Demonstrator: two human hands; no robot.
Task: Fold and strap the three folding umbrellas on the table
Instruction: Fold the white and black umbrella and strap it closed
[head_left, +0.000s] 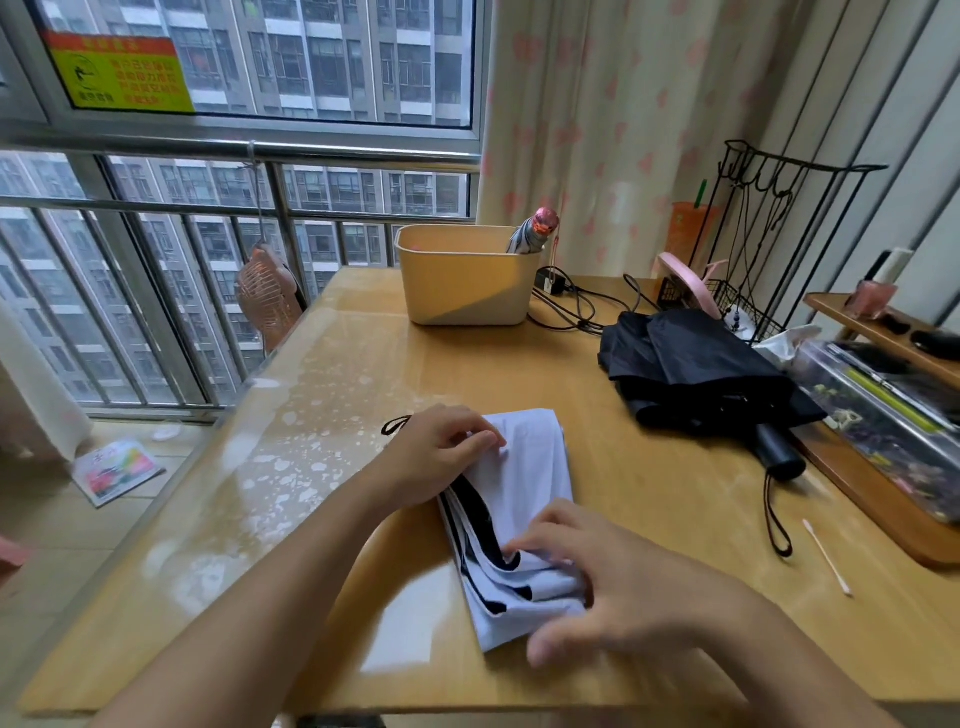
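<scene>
though the black umbrella (696, 369) lies near, the white umbrella (524, 467) sits apart.

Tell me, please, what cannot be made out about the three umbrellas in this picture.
Head view, all:
- white umbrella: its far end lies under the gripping left hand; only a black loop peeks out.
- right hand: fingertips motion-blurred, so pinching the fabric or only touching is unclear.
- third umbrella: only its top shows; the basket wall hides the rest.
- black umbrella: closing strap lost among dark folds.
</scene>
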